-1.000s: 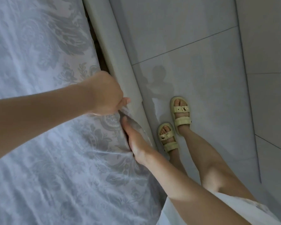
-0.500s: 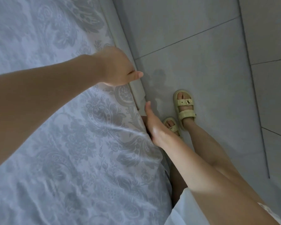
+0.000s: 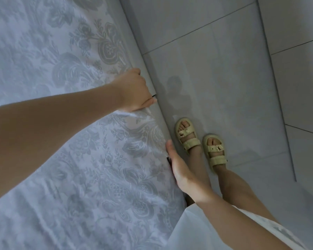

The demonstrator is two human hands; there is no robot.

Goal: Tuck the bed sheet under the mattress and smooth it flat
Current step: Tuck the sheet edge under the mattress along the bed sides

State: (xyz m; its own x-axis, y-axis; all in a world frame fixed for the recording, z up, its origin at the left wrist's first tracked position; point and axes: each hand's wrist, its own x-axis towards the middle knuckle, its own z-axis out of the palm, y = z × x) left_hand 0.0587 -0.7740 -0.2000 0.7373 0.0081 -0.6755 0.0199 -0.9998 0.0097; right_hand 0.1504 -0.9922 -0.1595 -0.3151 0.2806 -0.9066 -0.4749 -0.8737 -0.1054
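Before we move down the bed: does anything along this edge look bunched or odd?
Yes. The sheet is creased and puckered at the bed edge between the left hand, which grips it, and the right hand pressed flat against the side. Nothing looks torn.

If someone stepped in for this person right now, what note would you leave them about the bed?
Left hand grips the bed sheet at the bed's edge, with folds fanning out from it.
Right hand lies flat along the edge nearer the body, thumb straight, fingers hidden down the side.
Done: the sheet covers the top.
To do: finish tucking this side, then smooth the creases.
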